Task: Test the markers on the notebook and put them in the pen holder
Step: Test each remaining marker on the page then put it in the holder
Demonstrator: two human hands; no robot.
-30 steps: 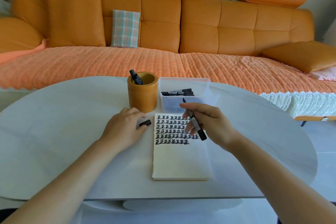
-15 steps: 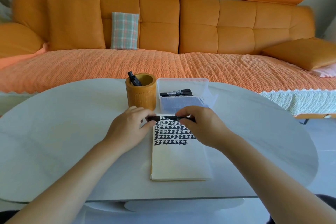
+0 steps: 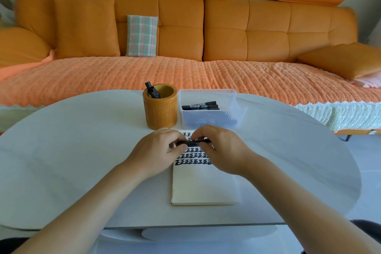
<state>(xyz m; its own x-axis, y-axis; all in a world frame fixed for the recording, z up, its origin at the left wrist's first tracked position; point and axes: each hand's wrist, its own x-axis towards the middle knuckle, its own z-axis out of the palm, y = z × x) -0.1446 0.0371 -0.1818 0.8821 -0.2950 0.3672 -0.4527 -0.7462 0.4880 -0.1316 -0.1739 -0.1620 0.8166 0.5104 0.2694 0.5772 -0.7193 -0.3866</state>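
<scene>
A black marker (image 3: 193, 142) lies level between my two hands, just above the top of the open notebook (image 3: 203, 187). My left hand (image 3: 156, 151) pinches its capped left end. My right hand (image 3: 220, 149) grips its right part, fingers curled over it. The notebook page carries several rows of black marks near its top. Behind it stands the round wooden pen holder (image 3: 161, 112) with one black marker (image 3: 152, 90) leaning inside. To its right is a clear plastic box (image 3: 208, 120) holding black markers (image 3: 201, 105).
All of this sits on a white oval table (image 3: 82, 150). An orange sofa (image 3: 185, 47) with a woven cover and a plaid cushion (image 3: 141, 36) runs behind the table. Grey floor shows at the right.
One second ago my right hand held the uncapped marker tilted and my left held the cap apart. They came together, and the cap now sits on the marker between both hands.
</scene>
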